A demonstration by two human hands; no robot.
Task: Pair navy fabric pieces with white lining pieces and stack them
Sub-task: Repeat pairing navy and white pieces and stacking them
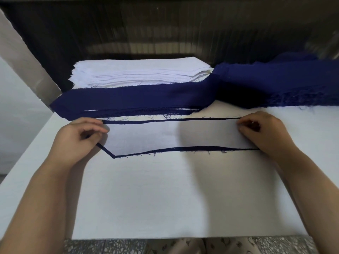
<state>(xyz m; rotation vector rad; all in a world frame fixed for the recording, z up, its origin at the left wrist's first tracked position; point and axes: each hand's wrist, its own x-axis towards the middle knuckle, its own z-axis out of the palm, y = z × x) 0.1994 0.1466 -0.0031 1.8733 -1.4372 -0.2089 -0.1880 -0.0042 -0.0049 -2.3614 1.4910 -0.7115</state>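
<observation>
Mid-desk, one white lining piece is laid over one navy piece, its ends pinched by fingers of the left hand and right hand. Room is left toward the near edge; one white stack and two navy piles are ranged along the far edge.

White lining piece lies flat on a navy piece — only thin frayed navy edges peek out. Behind it: white lining stack, paired stack, rumpled navy pile.
</observation>
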